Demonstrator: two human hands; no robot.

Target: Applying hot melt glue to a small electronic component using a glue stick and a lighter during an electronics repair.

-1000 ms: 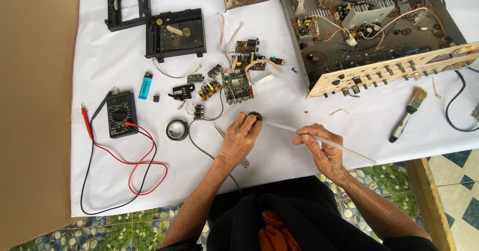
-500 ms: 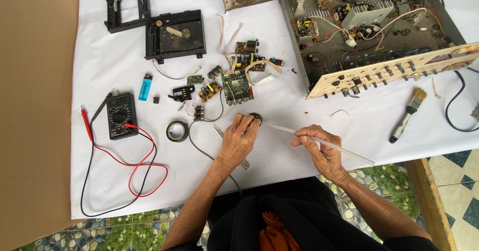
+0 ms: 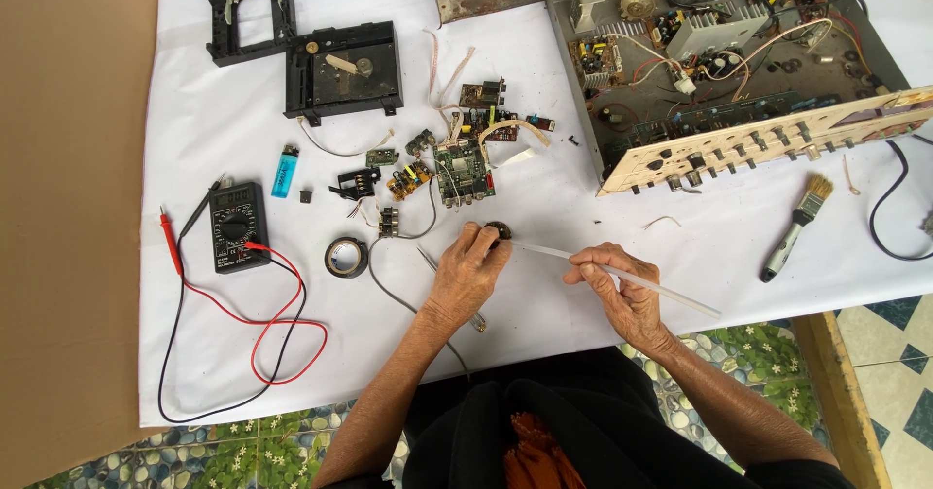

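Observation:
My left hand (image 3: pixel 465 277) rests on the white sheet and pinches a small round dark part (image 3: pixel 499 229) at its fingertips. My right hand (image 3: pixel 616 290) grips a long thin translucent stick (image 3: pixel 680 297) that runs from the lower right up to that round part; its far tip touches or nearly touches the part. A pair of metal tweezers (image 3: pixel 428 258) lies partly under my left wrist, beside a grey wire (image 3: pixel 389 295).
A multimeter (image 3: pixel 237 226) with red and black leads lies left, a tape roll (image 3: pixel 346 256) beside it. Small circuit boards (image 3: pixel 464 170) sit ahead. An opened amplifier chassis (image 3: pixel 719 52) fills the upper right; a brush (image 3: pixel 795 228) lies right. Black drive frames (image 3: pixel 340 71) and a blue lighter (image 3: pixel 284 170) sit upper left.

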